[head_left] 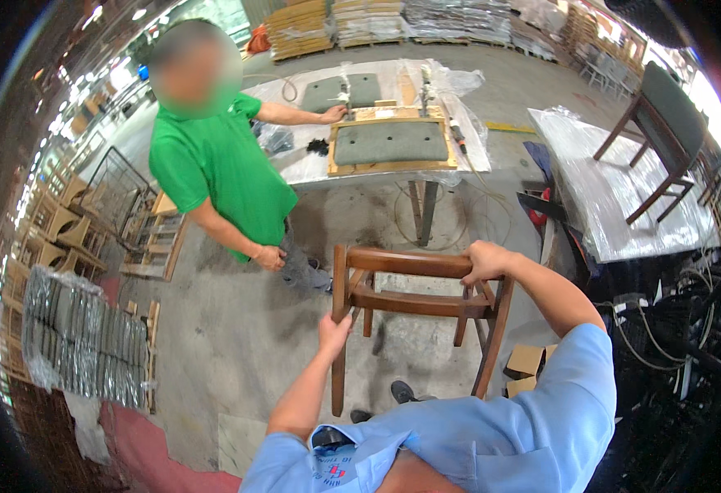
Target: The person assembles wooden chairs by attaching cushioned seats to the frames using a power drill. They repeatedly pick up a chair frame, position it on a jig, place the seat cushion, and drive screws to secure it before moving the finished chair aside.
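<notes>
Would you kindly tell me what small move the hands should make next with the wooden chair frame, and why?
Probably slide the left hand along the left post toward the top rail: it holds the wooden chair frame partway along that post, while the right hand grips the rail's right end, so a more even hold might steady it.

The left grip (335,335) and right grip (489,263) hold a wooden chair frame (410,262) near a green-shirted person (217,168).

We see one brown wooden chair frame (414,304), its posts and rails open, legs downward, held before us.
</notes>
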Demonstrator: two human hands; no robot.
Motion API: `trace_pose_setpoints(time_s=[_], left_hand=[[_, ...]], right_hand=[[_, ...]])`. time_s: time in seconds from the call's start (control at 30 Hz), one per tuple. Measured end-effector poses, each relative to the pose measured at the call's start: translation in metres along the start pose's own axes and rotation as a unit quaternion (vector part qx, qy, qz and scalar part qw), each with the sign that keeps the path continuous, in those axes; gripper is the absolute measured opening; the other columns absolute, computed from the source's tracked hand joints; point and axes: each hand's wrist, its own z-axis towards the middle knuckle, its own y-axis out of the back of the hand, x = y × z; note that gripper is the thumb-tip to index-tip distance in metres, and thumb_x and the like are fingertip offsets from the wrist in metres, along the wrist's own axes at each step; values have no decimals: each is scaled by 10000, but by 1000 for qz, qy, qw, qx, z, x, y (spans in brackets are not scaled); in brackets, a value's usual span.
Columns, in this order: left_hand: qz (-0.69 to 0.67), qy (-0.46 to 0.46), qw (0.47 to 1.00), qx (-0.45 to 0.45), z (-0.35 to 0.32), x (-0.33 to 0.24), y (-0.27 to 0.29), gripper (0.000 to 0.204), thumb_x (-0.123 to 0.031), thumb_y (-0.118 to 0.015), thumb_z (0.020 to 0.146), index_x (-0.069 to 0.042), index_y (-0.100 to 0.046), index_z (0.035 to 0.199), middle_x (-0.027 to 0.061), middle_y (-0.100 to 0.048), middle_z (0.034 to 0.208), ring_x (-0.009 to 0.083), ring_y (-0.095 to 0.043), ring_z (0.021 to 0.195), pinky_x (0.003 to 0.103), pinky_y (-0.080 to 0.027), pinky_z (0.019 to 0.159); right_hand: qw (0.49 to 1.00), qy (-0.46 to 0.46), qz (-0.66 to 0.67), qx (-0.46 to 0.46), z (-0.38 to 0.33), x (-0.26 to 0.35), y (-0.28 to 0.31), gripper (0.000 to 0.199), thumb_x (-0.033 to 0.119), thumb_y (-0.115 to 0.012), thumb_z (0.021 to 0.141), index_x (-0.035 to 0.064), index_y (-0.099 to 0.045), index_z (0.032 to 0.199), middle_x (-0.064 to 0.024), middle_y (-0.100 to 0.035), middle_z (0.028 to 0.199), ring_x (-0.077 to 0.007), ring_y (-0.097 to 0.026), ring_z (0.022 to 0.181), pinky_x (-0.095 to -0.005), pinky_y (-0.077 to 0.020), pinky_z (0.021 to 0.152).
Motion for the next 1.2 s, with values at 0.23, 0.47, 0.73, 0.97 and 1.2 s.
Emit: trace_pose_setpoints(time_s=[0.23,0.47,0.73,0.97,1.2], left_hand=[[14,-31,998,56,32,-73,-21,331,-220,-782,806,41,-639,950,124,-706,751,188,-685,604,353,-553,585],[94,-10,991,90,108,-71,-30,366,-242,-784,762,48,-644,935,160,-705,743,212,-680,596,371,-532,566],[-5,95,986,139,282,-107,-3,417,-305,-772,833,66,-612,937,125,-663,690,184,-651,537,342,-510,474],[-102,135,968,185,416,-183,24,575,-539,-619,968,27,-546,1034,87,-585,718,201,-639,558,337,-562,472],[-14,178,967,182,526,-230,-13,688,-636,-576,951,44,-595,1058,152,-658,715,226,-658,551,347,-568,503]], right_hand=[[823,-84,-27,-561,-56,-60,-50,947,289,-943,530,83,-537,1360,-178,-470,1476,-418,-407,1369,-520,-369,1099],[635,-317,690,-143,-26,-97,-337,329,302,-709,860,-25,-693,893,-135,-736,849,-243,-710,826,-384,-550,762],[808,-264,505,-154,98,-112,-148,285,254,-643,913,-31,-650,918,-158,-666,713,-257,-665,579,-404,-555,553],[748,-178,614,-180,173,-64,43,455,408,-578,1018,54,-427,1261,-111,-581,770,-217,-597,507,-387,-538,462],[762,-200,597,-151,250,-102,144,409,419,-570,1018,46,-470,1154,-106,-568,779,-209,-592,506,-376,-524,439]])
